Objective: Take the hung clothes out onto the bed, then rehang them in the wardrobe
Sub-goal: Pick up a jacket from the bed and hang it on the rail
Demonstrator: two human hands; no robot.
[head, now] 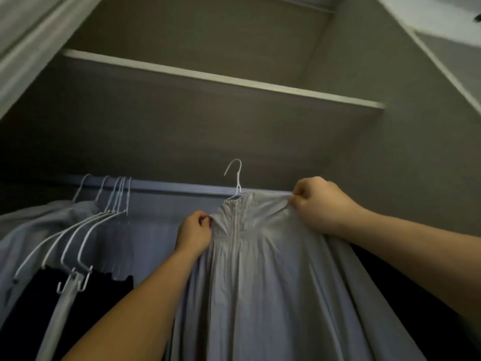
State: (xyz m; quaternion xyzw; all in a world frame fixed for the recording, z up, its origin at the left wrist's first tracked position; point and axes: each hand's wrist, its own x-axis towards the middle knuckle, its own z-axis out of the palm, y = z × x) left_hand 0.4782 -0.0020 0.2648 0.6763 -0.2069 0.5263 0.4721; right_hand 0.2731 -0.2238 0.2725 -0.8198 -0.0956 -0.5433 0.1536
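Two hands — left hand point(194, 231), right hand point(317, 204) — pinch the garment point(260, 269) between them.

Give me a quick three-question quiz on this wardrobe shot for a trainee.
1. True or false: the hook of the held hanger is already over the rail.
2. What grips the pale garment? A one hand, B both hands, C neither.
3. Fill in: the other hangers hang on the rail to the ____ of the held one.

Key: 1 false, the hook stands above the rail. 2 B, the left hand and right hand pinch its top edge. 3 left.
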